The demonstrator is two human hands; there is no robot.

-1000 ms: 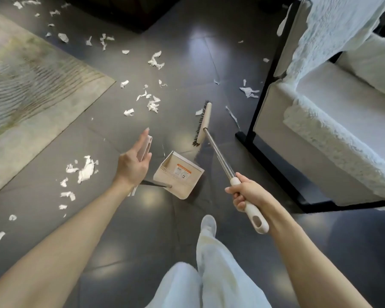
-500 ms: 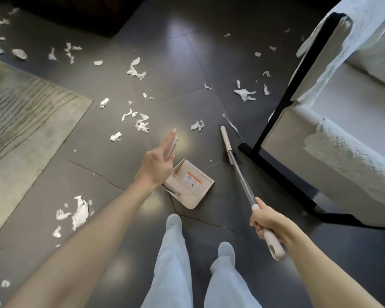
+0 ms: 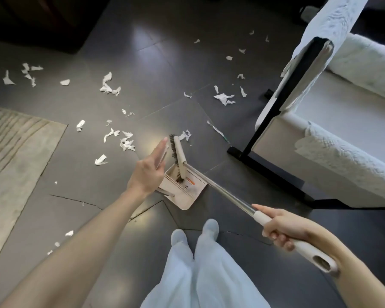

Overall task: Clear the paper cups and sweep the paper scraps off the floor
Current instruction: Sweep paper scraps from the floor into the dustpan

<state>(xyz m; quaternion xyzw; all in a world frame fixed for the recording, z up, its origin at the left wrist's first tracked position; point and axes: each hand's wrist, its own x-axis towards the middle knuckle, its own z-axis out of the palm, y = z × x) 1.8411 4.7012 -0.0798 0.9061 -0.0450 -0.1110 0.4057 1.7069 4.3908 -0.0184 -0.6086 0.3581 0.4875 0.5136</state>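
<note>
Swung over from beside the chair's foot, the broom (image 3: pixel 218 188) now has its head above the dustpan (image 3: pixel 188 197), the near end of the bristles dipping into the pan's toothed comb. Its long axis runs from the white grip at lower right up and leftward to the head. The head itself points away from the person, bristles facing left.

The right hand (image 3: pixel 285 227) is wrapped around the white grip, forefinger laid out along the metal shaft. The left hand (image 3: pixel 147 172) holds the dustpan's upright handle, fingers stretched along it; I can't see the thumb. The pan sits on the dark tiled floor (image 3: pixel 165 63) just ahead of the person's socked feet (image 3: pixel 209 227).

Most paper scraps (image 3: pixel 127 143) lie beyond and left of the pan, between it and the rug (image 3: pixel 13 138), with more scattered farther out. One clump sits just past the tip of the broom head. Another cluster (image 3: pixel 223 97) and a thin strip (image 3: pixel 217 131) lie to the right, close to the black frame (image 3: pixel 273 165) of a chair draped in a white fleecy throw (image 3: pixel 342 156). That frame's foot stands just beside the strip.
</note>
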